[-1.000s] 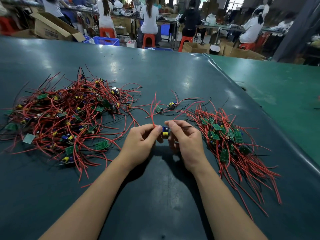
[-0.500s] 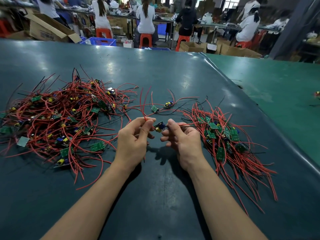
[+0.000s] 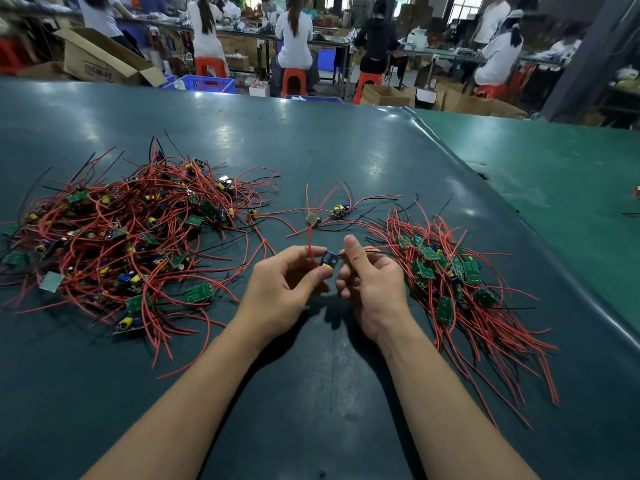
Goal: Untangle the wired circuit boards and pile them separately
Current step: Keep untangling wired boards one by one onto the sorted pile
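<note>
Hands: left hand [image 3: 289, 284], right hand [image 3: 369, 277] pinch one board [image 3: 328, 260].

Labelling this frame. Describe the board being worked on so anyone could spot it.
On the dark green table, look between the big tangled pile and the tidier right pile. The held board sits between left hand and right hand, the only one lifted off the table.

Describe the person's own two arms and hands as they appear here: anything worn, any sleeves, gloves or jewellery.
Both forearms are bare for their whole visible length, with no sleeve edge in the frame. The left hand and the right hand wear no gloves. No watch, bracelet or band shows at either wrist, and no ring is visible on the fingers that can be seen. The fingernails look short and unpainted.
</note>
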`<state>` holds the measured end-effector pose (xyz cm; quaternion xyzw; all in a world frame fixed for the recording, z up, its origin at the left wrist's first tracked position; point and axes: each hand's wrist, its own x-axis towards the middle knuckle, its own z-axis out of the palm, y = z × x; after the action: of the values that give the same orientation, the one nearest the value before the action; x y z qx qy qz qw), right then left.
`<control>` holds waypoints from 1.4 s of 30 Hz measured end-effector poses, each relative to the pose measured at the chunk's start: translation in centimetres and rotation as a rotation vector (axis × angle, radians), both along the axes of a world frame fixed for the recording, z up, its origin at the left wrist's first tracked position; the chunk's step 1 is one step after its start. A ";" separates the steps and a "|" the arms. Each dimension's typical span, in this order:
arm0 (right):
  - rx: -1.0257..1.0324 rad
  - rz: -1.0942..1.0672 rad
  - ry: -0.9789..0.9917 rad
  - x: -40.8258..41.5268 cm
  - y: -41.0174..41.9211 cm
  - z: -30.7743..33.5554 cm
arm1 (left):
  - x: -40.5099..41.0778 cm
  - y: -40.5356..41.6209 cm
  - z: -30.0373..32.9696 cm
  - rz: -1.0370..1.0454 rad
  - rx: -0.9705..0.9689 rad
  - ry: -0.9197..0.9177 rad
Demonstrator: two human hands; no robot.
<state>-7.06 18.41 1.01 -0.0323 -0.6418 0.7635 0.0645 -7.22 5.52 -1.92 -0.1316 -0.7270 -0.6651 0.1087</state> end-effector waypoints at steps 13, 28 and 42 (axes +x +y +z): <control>0.102 -0.043 -0.004 -0.8 0.2 -1.2 | -0.3 -0.6 0.4 0.027 0.021 0.013; -0.104 -0.399 0.115 -2.8 1.1 -2.4 | -0.7 -0.6 0.4 0.025 0.045 -0.083; -0.022 -0.380 0.172 -3.2 1.8 -2.9 | -0.6 -0.9 0.5 0.035 0.083 -0.119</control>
<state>-10.24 20.22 -1.90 -0.0879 -0.6079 0.7446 0.2614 -7.83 4.62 -1.44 -0.0744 -0.7061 -0.6993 0.0823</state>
